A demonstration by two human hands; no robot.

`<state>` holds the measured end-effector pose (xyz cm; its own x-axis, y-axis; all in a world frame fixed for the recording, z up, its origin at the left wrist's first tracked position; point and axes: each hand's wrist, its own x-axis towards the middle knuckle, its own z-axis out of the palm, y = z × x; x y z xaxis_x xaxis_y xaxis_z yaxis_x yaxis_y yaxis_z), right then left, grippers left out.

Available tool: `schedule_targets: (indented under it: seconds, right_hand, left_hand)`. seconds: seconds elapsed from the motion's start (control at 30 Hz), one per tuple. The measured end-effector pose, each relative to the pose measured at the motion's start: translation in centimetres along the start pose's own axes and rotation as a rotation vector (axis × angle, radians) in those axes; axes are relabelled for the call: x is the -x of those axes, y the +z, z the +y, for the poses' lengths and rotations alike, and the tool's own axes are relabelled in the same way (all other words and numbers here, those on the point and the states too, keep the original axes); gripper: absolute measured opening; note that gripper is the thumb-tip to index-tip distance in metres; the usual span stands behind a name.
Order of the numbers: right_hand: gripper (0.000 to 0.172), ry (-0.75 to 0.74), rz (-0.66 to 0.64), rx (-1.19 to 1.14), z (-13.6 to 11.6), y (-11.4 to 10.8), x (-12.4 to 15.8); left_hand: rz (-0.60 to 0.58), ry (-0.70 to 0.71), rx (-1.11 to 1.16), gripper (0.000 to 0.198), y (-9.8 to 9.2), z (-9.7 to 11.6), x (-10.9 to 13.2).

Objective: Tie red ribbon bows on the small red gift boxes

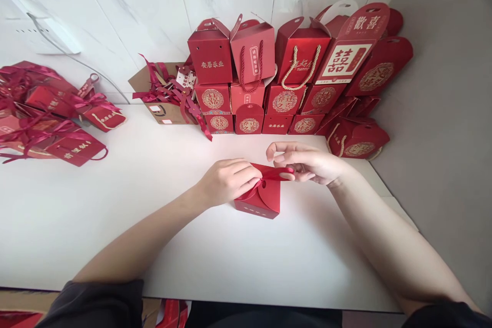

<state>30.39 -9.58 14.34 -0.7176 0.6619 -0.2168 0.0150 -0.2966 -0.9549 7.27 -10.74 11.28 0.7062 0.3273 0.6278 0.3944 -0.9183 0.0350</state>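
Observation:
A small red gift box (265, 203) with gold lettering on its front stands on the white table, its top flaps folded in. My left hand (232, 180) is closed at the top of the box, its fingertips pinching a red ribbon at the hole in the flaps. To the right, my right hand (307, 163) grips the ribbon (274, 173), which runs taut between the two hands. Its thumb and lower fingers hold the ribbon's end, while the index finger is curled above, off the box. The ribbon partly hides the box's top.
Several red gift boxes (284, 100) are stacked against the tiled wall. A brown cardboard box (169, 113) full of red ribbons and tags stands left of them. Ribbon-tied boxes (75, 146) are heaped at far left. A grey wall (449, 113) bounds the right side.

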Motion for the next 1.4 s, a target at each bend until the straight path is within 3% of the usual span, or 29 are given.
schedule_targets:
  seconds: [0.17,0.33,0.43,0.57,0.73,0.97,1.13,1.27,1.4]
  right_hand:
    - [0.029,-0.068,-0.037,0.233,-1.2,-0.8,1.4]
    - [0.029,-0.073,0.255,0.514,-3.0,-3.4,4.9]
    - [0.034,0.084,0.287,0.657,-3.3,-4.5,6.4]
    - [0.036,0.2,0.17,0.798,-3.2,-4.4,6.9]
    - [0.03,0.181,0.138,0.895,-2.8,-4.3,6.6]
    - [0.038,0.201,0.198,0.841,-3.0,-4.7,6.9]
    - [0.024,0.196,0.208,0.882,-2.5,-5.6,6.9]
    - [0.008,0.066,0.261,1.114,-2.0,-5.3,6.4]
    - [0.007,-0.004,0.473,1.419,-0.8,-4.0,5.0]
  left_hand:
    - [-0.009,-0.018,0.041,0.012,0.1,-0.2,0.2]
    - [-0.054,-0.135,0.199,0.015,-0.2,0.1,0.0]
    - [-0.145,-0.376,0.389,0.005,-1.1,0.4,-0.4]
    - [-0.311,-0.774,0.681,0.025,-2.7,0.0,-1.1]
    - [-0.501,-0.992,0.769,0.037,-3.8,-0.9,-1.6]
    - [-0.626,-1.032,0.857,0.035,-4.1,-1.1,-1.8]
    - [-0.648,-1.017,0.882,0.034,-4.1,-1.4,-1.6]
    - [-0.707,-1.017,0.945,0.032,-4.0,-1.5,-1.5]
    - [-0.735,-1.027,0.993,0.034,-4.1,-1.5,-1.5]
